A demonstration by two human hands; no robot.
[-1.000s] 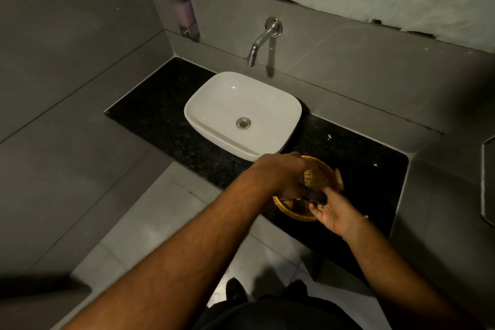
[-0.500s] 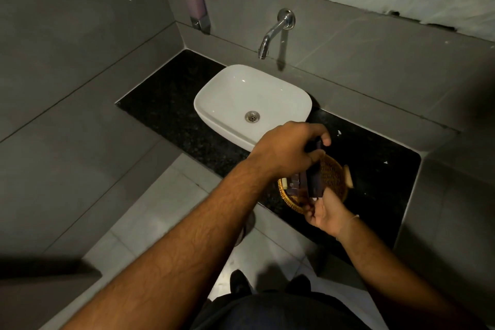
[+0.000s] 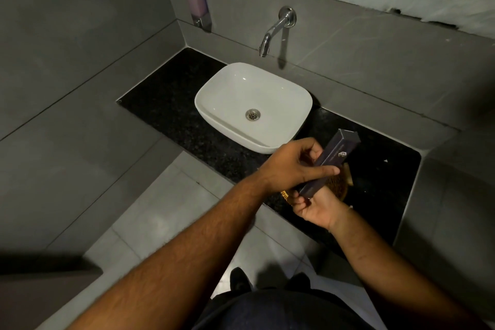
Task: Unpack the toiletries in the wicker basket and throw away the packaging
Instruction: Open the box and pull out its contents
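A long dark toiletry box (image 3: pixel 338 151) with a small white logo is held tilted above the wicker basket (image 3: pixel 339 187). My left hand (image 3: pixel 292 166) grips the box around its middle from the left. My right hand (image 3: pixel 314 206) holds its lower end from underneath. The basket stands on the black counter right of the sink and is mostly hidden behind both hands and the box; its contents cannot be seen.
A white basin (image 3: pixel 253 107) sits on the black granite counter (image 3: pixel 166 104), under a chrome wall tap (image 3: pixel 276 29). A soap dispenser (image 3: pixel 197 4) hangs on the wall at the left. Grey tiled walls enclose the counter, and my shoes (image 3: pixel 241 280) stand on the light floor.
The dark box has come up out of the basket and now tilts with its top toward the upper right. My left hand shifted to its middle, my right hand to its lower end.
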